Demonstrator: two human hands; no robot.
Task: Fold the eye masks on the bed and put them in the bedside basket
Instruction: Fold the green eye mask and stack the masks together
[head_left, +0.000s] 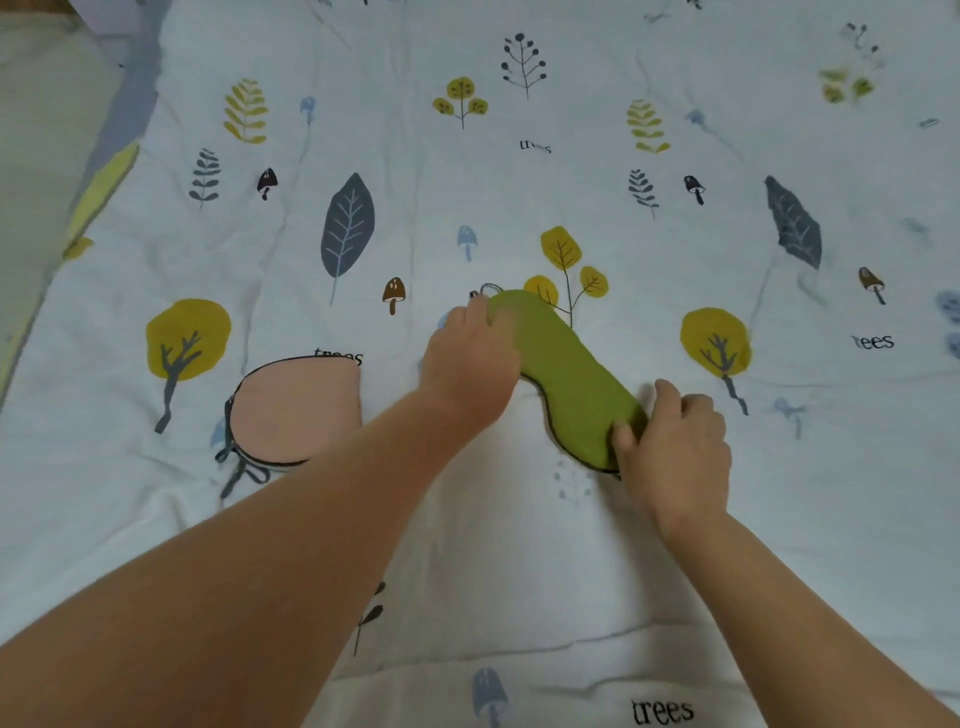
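A white bedspread (519, 571) fills nearly the whole frame, printed with grey leaves, yellow trees, small mushrooms and the word "trees" in several places. It lies in soft creases, with a fold line running across the lower part of the frame. Along the upper left edge a pale greenish surface (36, 156) shows, blurred, and what it is cannot be told; a grey and yellow strip (106, 179) runs between it and the bedspread.

Two eye masks lie on the bedspread. The pink eye mask (296, 410) sits left of centre, folded in half into a rounded shape with a straight fold on its right side; its dark strap (241, 470) trails out at the lower left. The green eye mask (563, 374) lies unfolded at the centre, running diagonally from upper left to lower right, with dark piping along its edge and a thin loop of strap (488, 287) showing at its upper end.

Two bare hands are in view, one at each end of the green eye mask. The left hand (472, 358) rests over the mask's upper end with fingers curled onto the fabric; whether it pinches the fabric cannot be told. The right hand (675, 447) grips the lower end, thumb on top and fingers curled around the edge.
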